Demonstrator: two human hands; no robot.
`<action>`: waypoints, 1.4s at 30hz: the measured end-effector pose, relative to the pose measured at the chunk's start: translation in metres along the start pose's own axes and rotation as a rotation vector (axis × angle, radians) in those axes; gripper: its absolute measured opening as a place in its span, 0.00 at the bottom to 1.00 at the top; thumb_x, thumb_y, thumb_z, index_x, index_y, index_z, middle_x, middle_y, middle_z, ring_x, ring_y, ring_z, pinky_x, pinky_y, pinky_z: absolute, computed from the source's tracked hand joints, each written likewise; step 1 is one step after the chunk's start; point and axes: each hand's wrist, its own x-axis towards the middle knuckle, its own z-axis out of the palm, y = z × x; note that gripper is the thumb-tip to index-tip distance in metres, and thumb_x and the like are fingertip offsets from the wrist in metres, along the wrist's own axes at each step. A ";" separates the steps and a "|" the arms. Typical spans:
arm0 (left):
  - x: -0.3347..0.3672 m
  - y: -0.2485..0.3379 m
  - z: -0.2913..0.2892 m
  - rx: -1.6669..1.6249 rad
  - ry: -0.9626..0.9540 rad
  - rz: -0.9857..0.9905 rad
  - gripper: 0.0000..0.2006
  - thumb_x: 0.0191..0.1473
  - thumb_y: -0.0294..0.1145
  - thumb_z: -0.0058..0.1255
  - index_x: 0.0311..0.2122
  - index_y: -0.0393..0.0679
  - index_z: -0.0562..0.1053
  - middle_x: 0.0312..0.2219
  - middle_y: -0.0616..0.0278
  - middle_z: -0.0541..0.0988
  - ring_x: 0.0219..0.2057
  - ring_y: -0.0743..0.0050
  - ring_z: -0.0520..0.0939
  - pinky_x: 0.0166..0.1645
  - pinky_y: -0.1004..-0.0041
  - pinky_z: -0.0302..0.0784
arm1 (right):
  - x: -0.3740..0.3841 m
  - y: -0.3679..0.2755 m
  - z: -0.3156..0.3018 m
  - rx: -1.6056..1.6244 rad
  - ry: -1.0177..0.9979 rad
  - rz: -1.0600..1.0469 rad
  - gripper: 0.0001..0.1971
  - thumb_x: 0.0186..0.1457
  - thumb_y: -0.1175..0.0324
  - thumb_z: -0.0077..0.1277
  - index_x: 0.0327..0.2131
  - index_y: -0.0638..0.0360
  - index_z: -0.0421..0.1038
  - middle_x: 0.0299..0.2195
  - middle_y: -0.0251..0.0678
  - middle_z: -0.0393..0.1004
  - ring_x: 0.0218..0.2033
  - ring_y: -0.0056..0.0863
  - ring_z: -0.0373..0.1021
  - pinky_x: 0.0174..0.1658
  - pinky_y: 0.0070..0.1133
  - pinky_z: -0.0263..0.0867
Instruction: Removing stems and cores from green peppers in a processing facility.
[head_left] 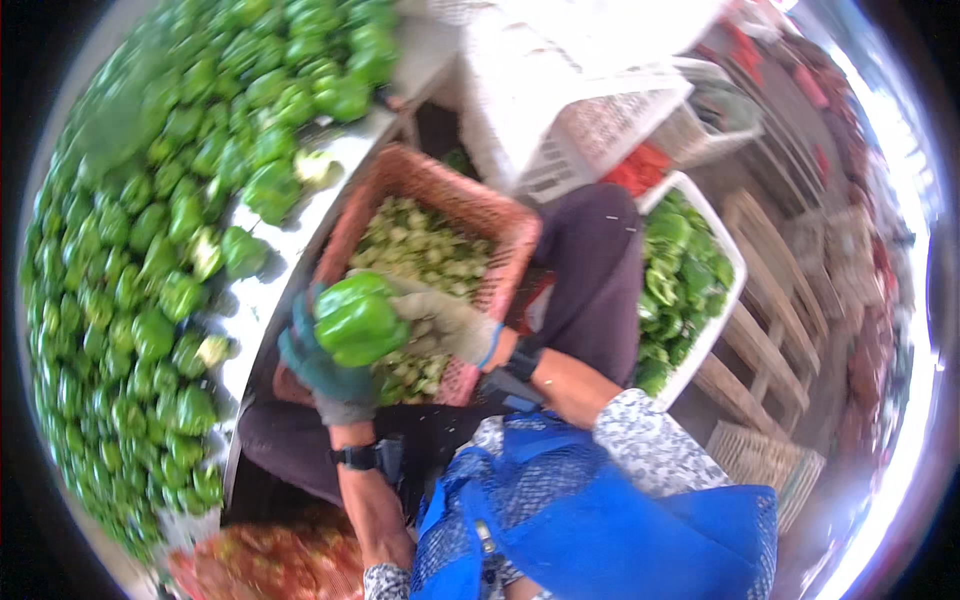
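A large green bell pepper [360,320] is held up over a pink plastic crate [515,225]. My left hand [325,362], in a teal and grey glove, cups it from the left and below. My right hand [445,322], in a cream glove, is closed against the pepper's right side, its fingertips partly hidden behind it. Whether a small tool sits in the right fingers cannot be made out. Inside the crate lie many pale green pepper cores [420,240]. The crate stands between my knees.
On the left, whole green peppers [150,240] cover a metal table [255,345]. A white crate [735,250] of cut green peppers [680,270] stands right of my knee. Beyond are stacked white crates [545,170], a wooden pallet [775,320] and, at lower left, a red mesh sack [270,560].
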 end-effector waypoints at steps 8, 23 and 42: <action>-0.008 0.041 0.026 -0.334 0.066 -0.017 0.37 0.66 0.59 0.36 0.68 0.38 0.53 0.64 0.49 0.61 0.63 0.55 0.65 0.66 0.58 0.61 | -0.013 0.003 0.041 -0.096 0.293 -0.189 0.33 0.57 0.70 0.58 0.66 0.54 0.58 0.46 0.31 0.74 0.40 0.20 0.71 0.46 0.17 0.69; -0.014 0.027 0.056 -0.405 -0.323 -0.226 0.26 0.70 0.44 0.34 0.64 0.35 0.61 0.61 0.49 0.67 0.60 0.52 0.71 0.64 0.57 0.67 | -0.394 -0.047 -0.015 0.005 1.261 -1.008 0.20 0.66 0.68 0.48 0.60 0.48 0.64 0.33 0.23 0.72 0.15 0.07 0.51 0.16 0.08 0.46; -0.037 0.021 0.039 -0.474 -0.372 -0.503 0.28 0.67 0.49 0.43 0.61 0.36 0.66 0.56 0.52 0.72 0.54 0.58 0.76 0.58 0.64 0.71 | -0.330 -0.034 -0.044 -1.246 1.595 0.238 0.31 0.54 0.72 0.55 0.62 0.54 0.60 0.33 0.39 0.74 0.26 0.31 0.73 0.28 0.27 0.70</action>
